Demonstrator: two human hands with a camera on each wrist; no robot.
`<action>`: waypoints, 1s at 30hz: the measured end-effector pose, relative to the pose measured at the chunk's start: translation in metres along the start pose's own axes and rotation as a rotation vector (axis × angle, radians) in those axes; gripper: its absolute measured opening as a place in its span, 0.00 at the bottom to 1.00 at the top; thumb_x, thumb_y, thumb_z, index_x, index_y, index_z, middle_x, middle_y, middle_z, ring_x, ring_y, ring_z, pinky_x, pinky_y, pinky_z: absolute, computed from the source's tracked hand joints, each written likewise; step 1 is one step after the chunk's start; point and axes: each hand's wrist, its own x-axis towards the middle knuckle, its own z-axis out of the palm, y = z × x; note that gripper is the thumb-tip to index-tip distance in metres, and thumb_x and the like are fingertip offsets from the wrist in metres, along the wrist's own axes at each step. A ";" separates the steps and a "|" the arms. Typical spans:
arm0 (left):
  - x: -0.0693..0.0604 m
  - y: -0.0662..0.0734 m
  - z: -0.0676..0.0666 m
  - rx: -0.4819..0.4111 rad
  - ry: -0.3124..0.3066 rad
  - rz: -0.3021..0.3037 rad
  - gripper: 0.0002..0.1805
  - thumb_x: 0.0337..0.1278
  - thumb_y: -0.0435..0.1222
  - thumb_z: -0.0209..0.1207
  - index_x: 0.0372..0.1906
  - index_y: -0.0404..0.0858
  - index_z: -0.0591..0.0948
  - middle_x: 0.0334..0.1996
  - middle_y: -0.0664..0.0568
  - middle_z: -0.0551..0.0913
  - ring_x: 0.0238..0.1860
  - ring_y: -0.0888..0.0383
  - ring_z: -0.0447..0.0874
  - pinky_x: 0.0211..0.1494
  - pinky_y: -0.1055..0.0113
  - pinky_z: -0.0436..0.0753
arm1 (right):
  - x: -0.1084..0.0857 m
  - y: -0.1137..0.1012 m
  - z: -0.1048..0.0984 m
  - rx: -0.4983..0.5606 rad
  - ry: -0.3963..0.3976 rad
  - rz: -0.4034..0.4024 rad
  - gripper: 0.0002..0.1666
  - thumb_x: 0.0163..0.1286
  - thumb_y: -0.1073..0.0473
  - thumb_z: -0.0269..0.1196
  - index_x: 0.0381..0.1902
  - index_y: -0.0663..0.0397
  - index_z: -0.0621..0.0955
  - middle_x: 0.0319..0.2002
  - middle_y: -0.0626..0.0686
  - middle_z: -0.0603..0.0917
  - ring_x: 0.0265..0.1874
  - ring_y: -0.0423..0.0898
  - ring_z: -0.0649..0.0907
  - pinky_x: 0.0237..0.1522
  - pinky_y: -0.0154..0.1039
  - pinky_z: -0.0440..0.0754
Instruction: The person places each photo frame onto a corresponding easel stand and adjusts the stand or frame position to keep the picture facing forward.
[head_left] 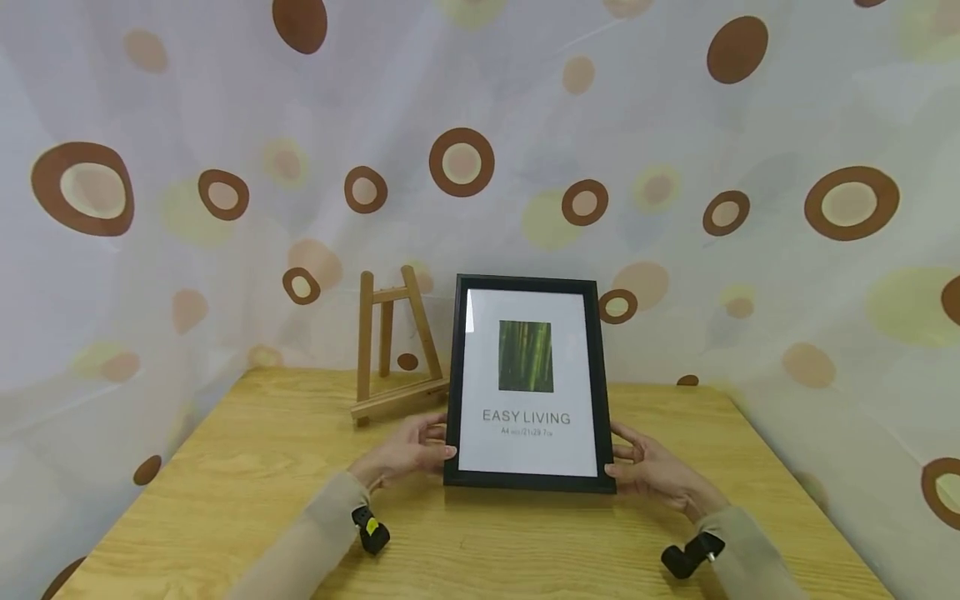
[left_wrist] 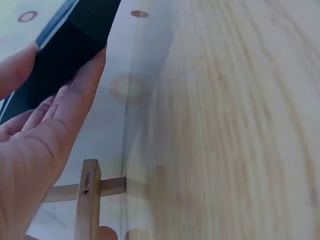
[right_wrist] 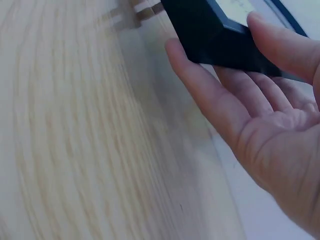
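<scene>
A black picture frame (head_left: pixel 527 481) with a white sheet and a small green picture is held nearly upright, leaning back slightly. My left hand (head_left: pixel 408 450) grips its lower left side, thumb on the front and fingers behind. On the lower right side my right hand (head_left: pixel 660 471) grips it the same way. In the left wrist view the left hand (left_wrist: pixel 40 130) holds the dark edge (left_wrist: pixel 65 55); in the right wrist view the right hand (right_wrist: pixel 260 105) pinches the dark corner (right_wrist: pixel 215 45). The bottom edge appears raised off the table.
A small wooden easel (head_left: pixel 364 333) stands at the back of the wooden table (head_left: pixel 247 467), left of the frame; part of it shows in the left wrist view (left_wrist: pixel 88 200). Behind the table hangs a pale curtain (head_left: pixel 510 100) with brown circles, also along both sides.
</scene>
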 end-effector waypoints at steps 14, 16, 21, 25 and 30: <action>-0.013 0.003 -0.014 0.067 0.060 0.014 0.47 0.58 0.25 0.62 0.77 0.32 0.48 0.61 0.28 0.73 0.56 0.48 0.80 0.54 0.57 0.84 | 0.020 -0.003 0.010 -0.148 0.077 -0.040 0.50 0.71 0.69 0.59 0.76 0.68 0.39 0.62 0.59 0.76 0.53 0.47 0.83 0.54 0.51 0.83; -0.015 0.003 -0.016 0.066 0.067 0.019 0.47 0.59 0.25 0.61 0.78 0.33 0.47 0.62 0.28 0.73 0.56 0.48 0.79 0.53 0.57 0.85 | 0.024 -0.005 0.012 -0.153 0.092 -0.039 0.51 0.70 0.68 0.60 0.77 0.67 0.40 0.60 0.59 0.77 0.52 0.46 0.83 0.54 0.50 0.83; -0.019 0.003 -0.019 0.059 0.098 0.011 0.46 0.61 0.26 0.61 0.78 0.34 0.48 0.62 0.28 0.72 0.57 0.47 0.80 0.55 0.56 0.84 | 0.031 -0.007 0.016 -0.167 0.105 -0.053 0.50 0.71 0.67 0.60 0.77 0.67 0.41 0.64 0.67 0.73 0.52 0.46 0.83 0.54 0.51 0.83; -0.023 0.003 -0.022 0.077 0.128 -0.014 0.41 0.61 0.28 0.62 0.74 0.27 0.54 0.63 0.28 0.72 0.58 0.46 0.80 0.57 0.57 0.83 | 0.035 -0.006 0.020 -0.159 0.115 -0.047 0.48 0.71 0.67 0.59 0.77 0.66 0.43 0.65 0.67 0.73 0.51 0.46 0.83 0.55 0.52 0.83; -0.027 0.001 -0.026 0.115 0.187 -0.026 0.37 0.59 0.30 0.64 0.70 0.23 0.61 0.62 0.29 0.74 0.57 0.47 0.80 0.57 0.58 0.83 | 0.043 -0.005 0.027 -0.173 0.132 -0.051 0.46 0.71 0.67 0.59 0.77 0.67 0.45 0.68 0.72 0.67 0.53 0.48 0.83 0.56 0.52 0.82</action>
